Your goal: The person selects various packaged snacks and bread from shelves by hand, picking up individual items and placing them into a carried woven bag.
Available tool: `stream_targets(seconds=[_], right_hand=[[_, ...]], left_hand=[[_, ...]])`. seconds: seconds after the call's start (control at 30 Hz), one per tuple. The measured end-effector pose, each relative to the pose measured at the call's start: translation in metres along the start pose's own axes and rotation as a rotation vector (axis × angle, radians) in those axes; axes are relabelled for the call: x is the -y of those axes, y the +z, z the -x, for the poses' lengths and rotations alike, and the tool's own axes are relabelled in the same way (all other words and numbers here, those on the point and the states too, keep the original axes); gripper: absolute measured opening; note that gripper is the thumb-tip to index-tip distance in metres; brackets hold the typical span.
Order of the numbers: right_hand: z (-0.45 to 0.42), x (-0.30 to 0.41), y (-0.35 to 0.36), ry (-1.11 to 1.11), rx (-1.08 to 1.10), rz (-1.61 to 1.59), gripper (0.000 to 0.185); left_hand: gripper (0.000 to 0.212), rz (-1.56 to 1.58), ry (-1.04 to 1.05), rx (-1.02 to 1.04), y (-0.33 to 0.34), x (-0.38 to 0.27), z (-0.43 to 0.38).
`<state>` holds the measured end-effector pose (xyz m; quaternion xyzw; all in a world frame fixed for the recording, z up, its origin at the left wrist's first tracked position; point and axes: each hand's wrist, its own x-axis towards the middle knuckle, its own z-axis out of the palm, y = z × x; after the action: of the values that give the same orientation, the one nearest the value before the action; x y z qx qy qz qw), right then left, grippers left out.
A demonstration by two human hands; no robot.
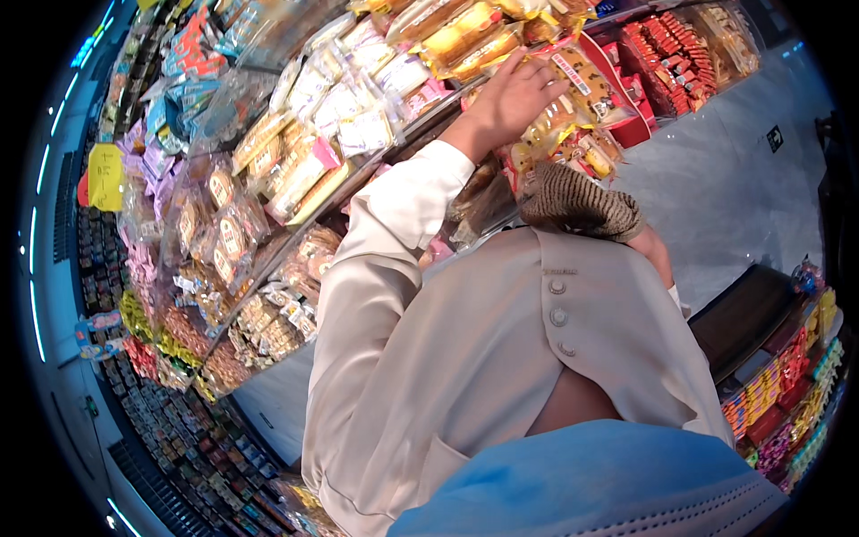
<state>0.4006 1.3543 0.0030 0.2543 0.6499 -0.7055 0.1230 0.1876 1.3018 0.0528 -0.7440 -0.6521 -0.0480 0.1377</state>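
My left hand (pixel 513 97) lies palm down on clear-wrapped snack packs, its fingers somewhat apart. Beneath and beside it, a large pack of round baked goods with dark spots (pixel 580 80) rests in a red-edged display box (pixel 634 131). Smaller yellow and red wrapped snacks (pixel 590 154) sit just below the fingers. A brown striped knitted cloth (pixel 584 201) is bunched at my right hand (pixel 651 245), close to my waist. The cloth covers the right fingers, and only the back of the hand and the wrist show.
Long wrapped breads (pixel 463 40), white packets (pixel 349 101) and bagged round biscuits (pixel 228 235) fill the stepped display. Red-wrapped sticks (pixel 671 60) lie at the far right end. A dark bench-like surface (pixel 745 319) and colourful sweets (pixel 772 396) stand right. Grey floor (pixel 711 161) lies between.
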Motion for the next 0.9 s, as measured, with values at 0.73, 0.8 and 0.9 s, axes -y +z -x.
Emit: stream_targets(seconds=[0.73, 0.8, 0.9], right_hand=[[0.022, 0.001, -0.113, -0.001, 0.116, 0.34, 0.048], [0.024, 0.0, -0.125, 0.01, 0.118, 0.351, 0.048], [0.028, -0.001, -0.14, 0.033, 0.126, 0.368, 0.048]], left_hand=[[0.062, -0.049, -0.055, -0.134, -0.04, 0.06, -0.154], [0.06, -0.055, -0.063, -0.123, -0.031, 0.066, -0.156], [0.06, -0.094, -0.114, -0.159, -0.021, 0.07, -0.155]])
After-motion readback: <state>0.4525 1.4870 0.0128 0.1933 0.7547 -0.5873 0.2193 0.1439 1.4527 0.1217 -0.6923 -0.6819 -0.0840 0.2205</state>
